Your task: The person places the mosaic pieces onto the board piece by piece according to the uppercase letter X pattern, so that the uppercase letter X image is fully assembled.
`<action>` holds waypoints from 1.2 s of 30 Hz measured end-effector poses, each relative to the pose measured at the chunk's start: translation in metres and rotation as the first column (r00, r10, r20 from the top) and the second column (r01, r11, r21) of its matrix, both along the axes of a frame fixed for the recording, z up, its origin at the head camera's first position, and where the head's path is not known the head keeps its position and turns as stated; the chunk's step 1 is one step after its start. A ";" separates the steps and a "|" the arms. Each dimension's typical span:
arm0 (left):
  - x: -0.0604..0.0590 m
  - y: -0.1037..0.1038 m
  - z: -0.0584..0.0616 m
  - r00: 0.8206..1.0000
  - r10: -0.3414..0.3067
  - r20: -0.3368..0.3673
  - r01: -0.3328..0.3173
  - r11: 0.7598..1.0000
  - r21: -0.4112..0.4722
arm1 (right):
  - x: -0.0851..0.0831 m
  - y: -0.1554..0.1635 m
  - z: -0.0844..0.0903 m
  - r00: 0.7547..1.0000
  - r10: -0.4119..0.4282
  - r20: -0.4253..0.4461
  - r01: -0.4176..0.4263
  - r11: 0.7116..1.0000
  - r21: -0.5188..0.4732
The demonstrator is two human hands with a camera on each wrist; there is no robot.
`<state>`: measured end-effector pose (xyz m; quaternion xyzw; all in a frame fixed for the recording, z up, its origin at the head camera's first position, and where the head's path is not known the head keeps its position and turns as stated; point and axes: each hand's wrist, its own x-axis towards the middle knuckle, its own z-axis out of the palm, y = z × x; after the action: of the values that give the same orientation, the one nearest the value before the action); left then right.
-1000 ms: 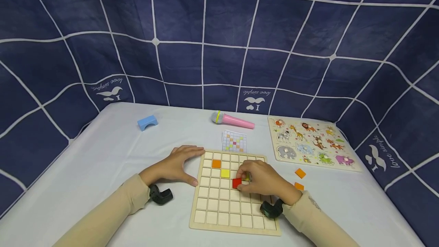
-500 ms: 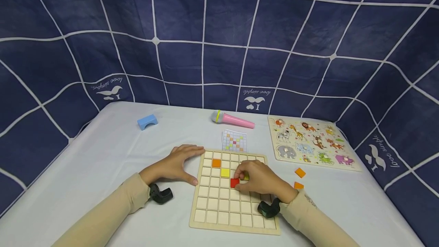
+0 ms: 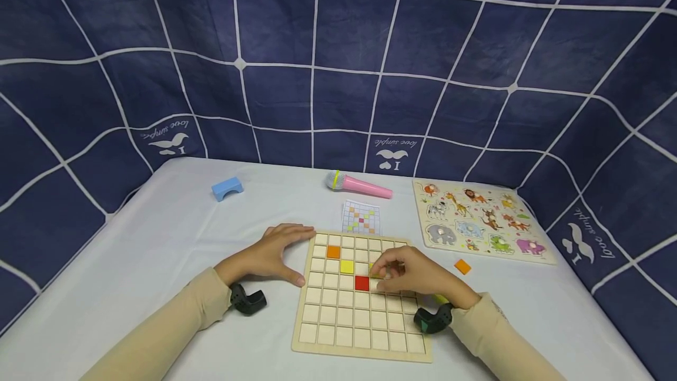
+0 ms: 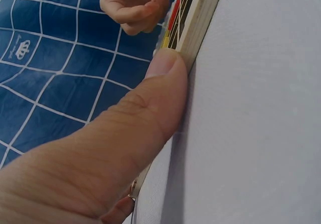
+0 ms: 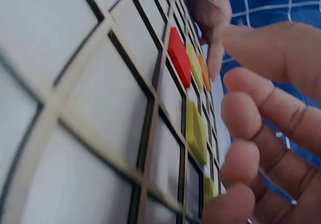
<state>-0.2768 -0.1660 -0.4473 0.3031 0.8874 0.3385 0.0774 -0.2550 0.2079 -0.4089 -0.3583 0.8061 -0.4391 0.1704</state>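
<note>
A wooden grid board (image 3: 328, 334) lies on the white cloth. My left hand (image 3: 267, 254) is at its left edge, fingers and thumb spread; in the left wrist view the thumb (image 4: 145, 103) touches the rim. In the board's cells lie an orange tile (image 3: 334, 251), a yellow tile (image 3: 347, 267) and a red tile (image 3: 362, 283). Just right of the red tile, my right hand (image 3: 418, 272) hovers over the board with loosely bent fingers and nothing between them. Another yellow tile (image 5: 196, 133) sits under that hand, mostly hidden in the head view.
Behind the board lie a printed pattern card (image 3: 361, 217) and a pink microphone (image 3: 365, 186). An animal puzzle board (image 3: 423, 234) is at the back right, a loose orange tile (image 3: 462, 266) before it. A blue arch block (image 3: 227, 189) sits at the back left.
My right hand has set the red tile into a cell, let go and moved off slightly right. The left hand has stayed at the board's edge.
</note>
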 end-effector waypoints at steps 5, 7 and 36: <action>0.000 0.001 0.000 1.000 -0.001 0.002 0.001 1.000 -0.003 | -0.003 0.019 -0.002 0.996 0.020 0.084 -0.014 0.998 -0.066; 0.000 0.001 0.000 1.000 -0.001 0.004 0.001 1.000 -0.002 | -0.003 0.026 -0.002 0.993 0.020 0.119 -0.010 0.997 -0.083; 0.000 0.002 0.002 1.000 0.004 0.006 -0.004 1.000 -0.010 | -0.013 0.111 0.008 0.965 -0.019 0.260 0.036 0.998 -0.060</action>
<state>-0.2765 -0.1640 -0.4450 0.2999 0.8894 0.3354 0.0810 -0.2682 0.3188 -0.4014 -0.2919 0.7671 -0.5104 0.2567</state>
